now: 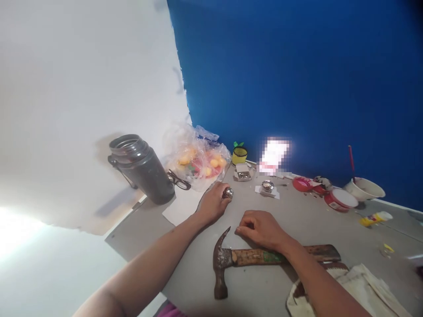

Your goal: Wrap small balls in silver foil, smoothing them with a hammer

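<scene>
In my left hand (213,204) is a shiny silver ball (228,192) with a studded-looking surface, gripped between thumb and fingers just above the table. My right hand (262,229) rests on the table to the right, its fingers curled in; whatever they may hold is hidden. Under my right wrist lies a claw hammer (251,256) with a worn wooden handle, its head pointing left. A second silver ball (267,186) sits on a piece of white paper (276,193) beyond my right hand. Behind the first ball stands a small open box (243,174) of silvery bits.
A dark open flask (145,171) and eyeglasses (180,180) stand left, beside a clear bag (205,160) of orange and red things. Rightward are a red-and-white tub (340,200), a white bowl (365,189), a glue stick (375,219) and a cloth (366,286). A blue wall (297,79) closes the back.
</scene>
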Tool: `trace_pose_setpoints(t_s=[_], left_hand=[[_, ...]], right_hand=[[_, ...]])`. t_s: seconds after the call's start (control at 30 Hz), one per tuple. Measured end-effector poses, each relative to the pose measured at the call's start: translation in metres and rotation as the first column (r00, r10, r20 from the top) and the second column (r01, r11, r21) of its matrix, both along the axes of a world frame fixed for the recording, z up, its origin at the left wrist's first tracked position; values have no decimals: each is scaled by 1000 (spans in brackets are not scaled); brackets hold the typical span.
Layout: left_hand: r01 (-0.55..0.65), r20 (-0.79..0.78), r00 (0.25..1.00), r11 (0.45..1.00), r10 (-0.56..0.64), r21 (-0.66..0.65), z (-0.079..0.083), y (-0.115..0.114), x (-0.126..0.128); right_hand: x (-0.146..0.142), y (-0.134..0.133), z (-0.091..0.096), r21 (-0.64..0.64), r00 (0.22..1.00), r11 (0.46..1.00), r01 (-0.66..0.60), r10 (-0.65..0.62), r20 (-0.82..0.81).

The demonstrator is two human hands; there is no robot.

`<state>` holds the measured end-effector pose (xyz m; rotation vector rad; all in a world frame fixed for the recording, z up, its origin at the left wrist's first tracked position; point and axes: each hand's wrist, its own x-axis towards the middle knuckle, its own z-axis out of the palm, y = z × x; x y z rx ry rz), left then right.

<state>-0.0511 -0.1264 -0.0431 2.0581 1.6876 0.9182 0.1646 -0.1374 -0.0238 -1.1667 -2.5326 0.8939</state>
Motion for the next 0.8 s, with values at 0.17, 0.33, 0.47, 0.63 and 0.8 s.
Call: trace_pose_setpoints(t_s=[0.17, 0.33, 0.47, 0.63, 0.8], left_hand=[[14, 46, 999, 999, -17, 53, -6, 4, -4], [34, -61, 998, 999, -33, 11, -5, 5, -3], [23, -84, 996, 1000, -23, 7, -5, 5, -3], [-36, 48, 998, 999, 36, -1, -1, 6, -4], [-23, 370, 925, 983, 90, -181, 22, 0, 2]], right_hand=[[0, -2, 0, 15, 1000, 1000, 6, -6, -8], [0, -2, 2, 3, 1000, 1000, 20, -20, -16], [0, -1, 3, 9, 1000, 1000, 13, -13, -4], [2, 0, 4, 12, 1000, 1000, 8, -8, -16], [3, 0, 2, 27, 1000, 1000, -6, 7, -9]])
